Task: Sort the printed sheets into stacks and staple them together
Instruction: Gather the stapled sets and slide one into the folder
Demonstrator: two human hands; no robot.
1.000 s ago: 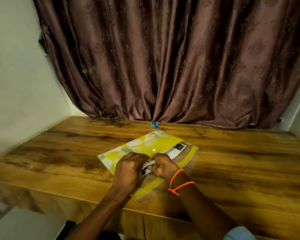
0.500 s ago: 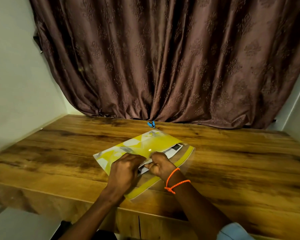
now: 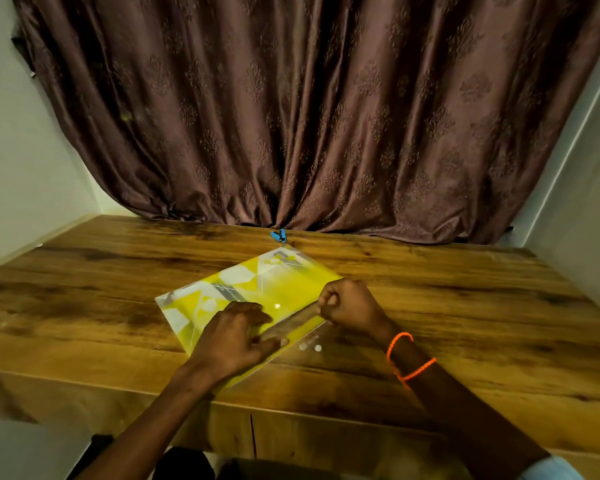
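We have the clear plastic folder (image 3: 257, 299) lying flat near the wooden table's (image 3: 465, 306) front edge, yellow printed sheets inside. Our left hand (image 3: 232, 344) presses down on it with fingers spread; our right hand (image 3: 352, 306) pinches the folder's flap at its right edge (curled tight). The sleeve looks slick and floppy, the sheets light, so we should grip at the open edge.

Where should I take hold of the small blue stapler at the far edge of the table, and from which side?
Pinch the blue stapler across its narrow body from above and the near side. The curtain hangs right behind it, and the yellow folder lies in front.
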